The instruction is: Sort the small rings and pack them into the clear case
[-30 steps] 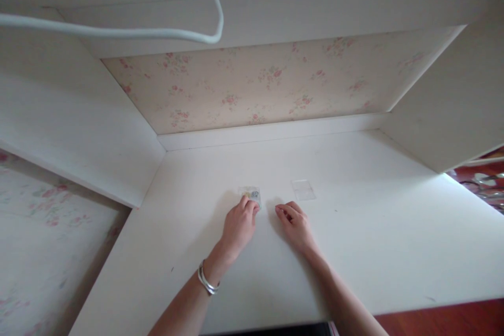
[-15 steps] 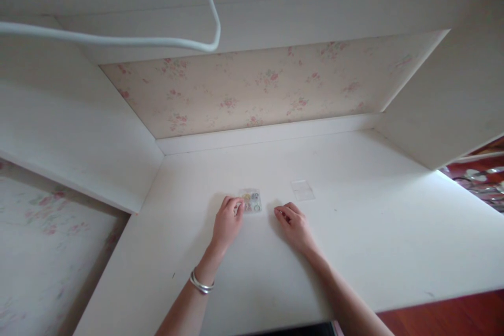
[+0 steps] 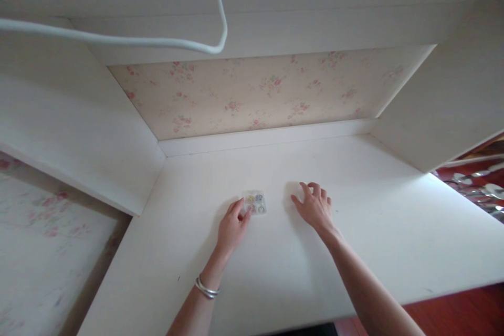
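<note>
A small clear plastic case (image 3: 260, 198) lies on the white desktop, with little coloured pieces in separate compartments, yellowish, grey, reddish and greenish. They are too small to name. My left hand (image 3: 233, 226) rests at the case's left side, thumb and fingertips curled against its edge. To the right, clear of the case, my right hand (image 3: 315, 206) reaches over the desk with fingers spread and nothing visible in it. The flat clear lid is hidden under or behind that hand.
The white desktop (image 3: 275, 273) is framed by side panels (image 3: 405, 89) and a back panel with floral paper (image 3: 244, 94). A white cable (image 3: 157, 42) hangs across the upper left. Shiny metal things (image 3: 476, 184) lie beyond the right edge.
My right hand has moved right and away, onto the spot of the clear lid, and its fingers have spread. My left hand stays at the case, its thumb and fingers somewhat wider apart.
</note>
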Demonstrator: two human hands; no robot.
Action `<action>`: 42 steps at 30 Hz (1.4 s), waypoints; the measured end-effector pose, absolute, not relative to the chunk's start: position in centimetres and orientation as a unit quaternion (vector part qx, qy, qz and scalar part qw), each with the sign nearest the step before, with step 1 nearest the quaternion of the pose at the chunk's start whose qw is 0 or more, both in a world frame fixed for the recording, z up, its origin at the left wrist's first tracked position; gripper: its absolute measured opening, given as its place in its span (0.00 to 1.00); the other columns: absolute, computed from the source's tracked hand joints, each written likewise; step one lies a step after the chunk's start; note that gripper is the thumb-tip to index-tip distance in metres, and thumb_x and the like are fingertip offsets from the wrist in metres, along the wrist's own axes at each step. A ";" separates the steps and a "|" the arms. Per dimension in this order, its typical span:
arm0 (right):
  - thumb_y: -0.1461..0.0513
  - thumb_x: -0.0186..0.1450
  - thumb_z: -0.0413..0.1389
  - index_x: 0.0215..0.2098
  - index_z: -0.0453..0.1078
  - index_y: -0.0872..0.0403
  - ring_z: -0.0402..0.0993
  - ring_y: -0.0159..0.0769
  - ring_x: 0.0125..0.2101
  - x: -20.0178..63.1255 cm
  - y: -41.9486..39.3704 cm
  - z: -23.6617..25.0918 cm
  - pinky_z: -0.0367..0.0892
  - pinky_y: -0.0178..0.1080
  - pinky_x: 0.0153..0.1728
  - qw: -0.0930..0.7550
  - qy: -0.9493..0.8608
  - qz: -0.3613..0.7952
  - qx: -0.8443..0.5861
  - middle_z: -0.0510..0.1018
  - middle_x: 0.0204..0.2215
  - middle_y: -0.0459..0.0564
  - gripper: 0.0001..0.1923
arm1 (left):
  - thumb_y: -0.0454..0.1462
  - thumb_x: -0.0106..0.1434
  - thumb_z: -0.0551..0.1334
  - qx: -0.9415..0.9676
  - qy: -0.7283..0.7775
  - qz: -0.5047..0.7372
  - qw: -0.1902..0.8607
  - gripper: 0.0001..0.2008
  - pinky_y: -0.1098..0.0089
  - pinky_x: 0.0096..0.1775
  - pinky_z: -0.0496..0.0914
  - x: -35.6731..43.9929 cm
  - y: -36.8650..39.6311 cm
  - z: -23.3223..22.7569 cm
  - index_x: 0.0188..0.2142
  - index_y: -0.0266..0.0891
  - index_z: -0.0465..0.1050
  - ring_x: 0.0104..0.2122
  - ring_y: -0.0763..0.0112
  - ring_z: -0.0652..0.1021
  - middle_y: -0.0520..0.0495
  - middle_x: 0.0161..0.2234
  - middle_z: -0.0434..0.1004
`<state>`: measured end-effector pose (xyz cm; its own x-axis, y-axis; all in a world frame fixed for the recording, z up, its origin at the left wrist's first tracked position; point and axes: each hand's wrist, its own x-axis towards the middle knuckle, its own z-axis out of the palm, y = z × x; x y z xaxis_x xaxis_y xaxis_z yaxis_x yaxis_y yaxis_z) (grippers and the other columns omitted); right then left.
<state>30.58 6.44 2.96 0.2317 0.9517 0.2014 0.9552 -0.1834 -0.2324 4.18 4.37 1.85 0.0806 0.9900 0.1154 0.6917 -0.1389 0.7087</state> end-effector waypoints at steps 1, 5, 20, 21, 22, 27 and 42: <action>0.50 0.62 0.52 0.57 0.60 0.49 0.59 0.52 0.50 31.0 6.7 3.1 0.58 0.51 0.44 0.132 -0.614 -0.005 -0.778 0.61 0.54 0.58 0.27 | 0.40 0.63 0.56 0.692 0.606 0.302 0.250 0.20 0.68 0.43 0.70 4.1 4.3 1.9 0.54 0.41 0.64 0.32 0.73 0.76 0.44 0.50 0.70; 0.49 0.63 0.49 0.57 0.60 0.48 0.63 0.52 0.49 31.9 7.4 3.3 0.60 0.49 0.42 0.074 -0.626 0.031 -0.776 0.64 0.53 0.58 0.26 | 0.38 0.63 0.55 0.701 0.587 0.315 0.256 0.17 0.69 0.46 0.70 4.1 4.3 1.8 0.51 0.41 0.68 0.40 0.71 0.76 0.45 0.51 0.71; 0.60 0.68 0.42 0.45 0.67 0.56 0.75 0.40 0.33 30.5 7.3 7.0 0.64 0.39 0.33 0.157 -0.620 0.035 -0.768 0.77 0.34 0.58 0.15 | 0.40 0.65 0.53 0.685 0.601 0.313 0.268 0.17 0.67 0.47 0.69 4.3 4.3 2.2 0.52 0.42 0.68 0.39 0.70 0.76 0.47 0.51 0.72; 0.59 0.67 0.43 0.45 0.67 0.55 0.75 0.39 0.33 30.1 7.3 6.8 0.65 0.39 0.34 0.215 -0.609 0.075 -0.759 0.77 0.34 0.56 0.15 | 0.40 0.65 0.53 0.685 0.603 0.309 0.267 0.17 0.67 0.47 0.69 4.4 4.3 2.2 0.52 0.42 0.68 0.37 0.71 0.76 0.47 0.51 0.72; 0.58 0.67 0.44 0.44 0.67 0.54 0.75 0.38 0.33 29.7 7.2 6.6 0.66 0.38 0.34 0.279 -0.590 0.134 -0.745 0.77 0.35 0.55 0.14 | 0.40 0.65 0.53 0.684 0.606 0.306 0.267 0.17 0.67 0.46 0.69 4.4 4.3 2.3 0.52 0.43 0.68 0.36 0.71 0.76 0.47 0.51 0.72; 0.53 0.60 0.53 0.41 0.70 0.56 0.77 0.36 0.31 25.7 6.5 4.3 0.73 0.39 0.33 0.492 -0.401 0.451 -0.627 0.76 0.35 0.53 0.17 | 0.40 0.63 0.55 0.684 0.606 0.294 0.280 0.20 0.68 0.44 0.69 4.4 4.2 2.4 0.55 0.44 0.64 0.32 0.73 0.75 0.48 0.52 0.71; 0.57 0.65 0.44 0.28 0.76 0.51 0.74 0.37 0.29 22.3 5.0 3.2 0.61 0.34 0.30 0.285 -0.645 0.158 -0.691 0.80 0.29 0.51 0.19 | 0.42 0.59 0.60 0.705 0.584 0.288 0.280 0.24 0.70 0.38 0.71 4.8 3.2 2.2 0.55 0.44 0.64 0.29 0.74 0.74 0.48 0.50 0.71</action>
<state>22.29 4.99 3.20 0.1186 0.9816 0.1495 0.8015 -0.0058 -0.5980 4.78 3.19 2.22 0.1518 0.9852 0.0791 0.6626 -0.1609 0.7315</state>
